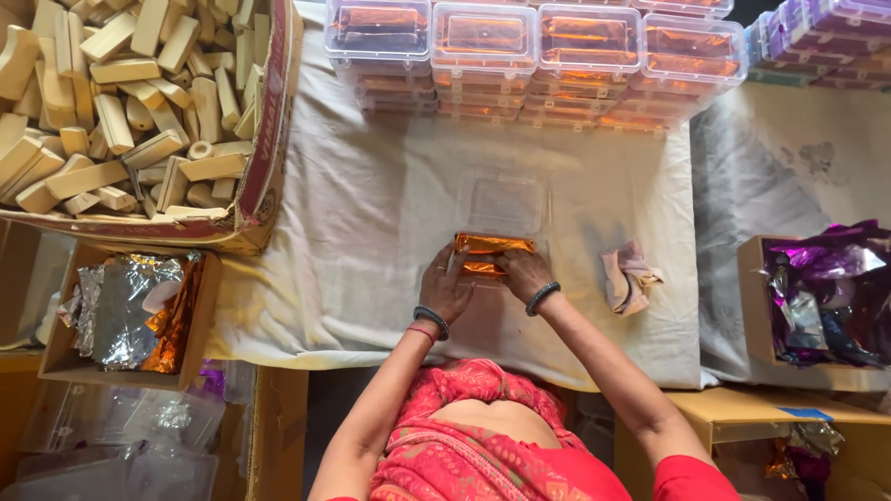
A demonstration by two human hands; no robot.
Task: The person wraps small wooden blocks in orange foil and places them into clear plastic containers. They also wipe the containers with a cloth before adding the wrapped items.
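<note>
Pinching one orange foil packet: left hand and right hand; one clear lid beside, contents hidden.

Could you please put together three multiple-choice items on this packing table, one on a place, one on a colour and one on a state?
1. Where does the carton of wooden blocks stand?
A. at the upper left of the table
B. at the right edge, beside the purple foil
C. between the two hands

2. What colour is the foil on the packet under the hands?
A. purple
B. green
C. orange

3. How does the empty clear plastic box behind the packet stand?
A. open, with no lid on it
B. filled with blocks
C. stacked on other boxes

Answers: 1 A, the carton fills the upper left corner. 2 C, the left hand and the right hand press on shiny orange foil. 3 A, the cloth shows through its open, bare inside.
</note>
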